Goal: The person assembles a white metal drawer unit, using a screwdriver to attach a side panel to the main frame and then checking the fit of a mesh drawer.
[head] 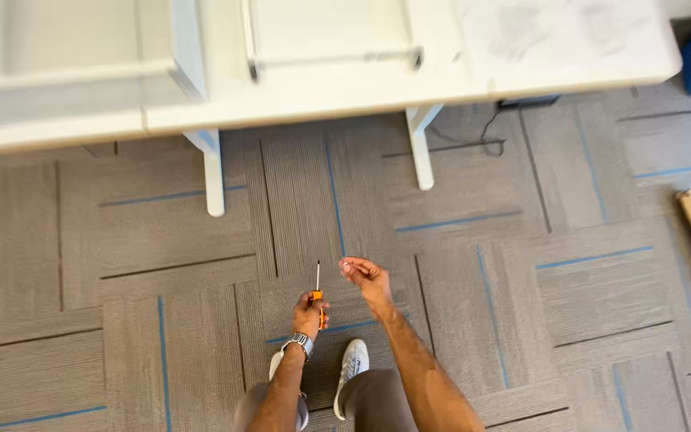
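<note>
An orange-handled screwdriver stands upright, thin metal shaft pointing up. A tiny pale part, too small to identify, sits just beside its tip.

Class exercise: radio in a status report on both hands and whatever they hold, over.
Left hand shut on orange-handled screwdriver, shaft up. Right hand pinching something tiny, too small to tell. White table ahead, nothing between the hands.

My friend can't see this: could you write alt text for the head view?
Left hand grips an orange-handled screwdriver, tip up; right hand pinches something tiny beside it. Below lie grey carpet and white shoes; a white table stands ahead.
</note>
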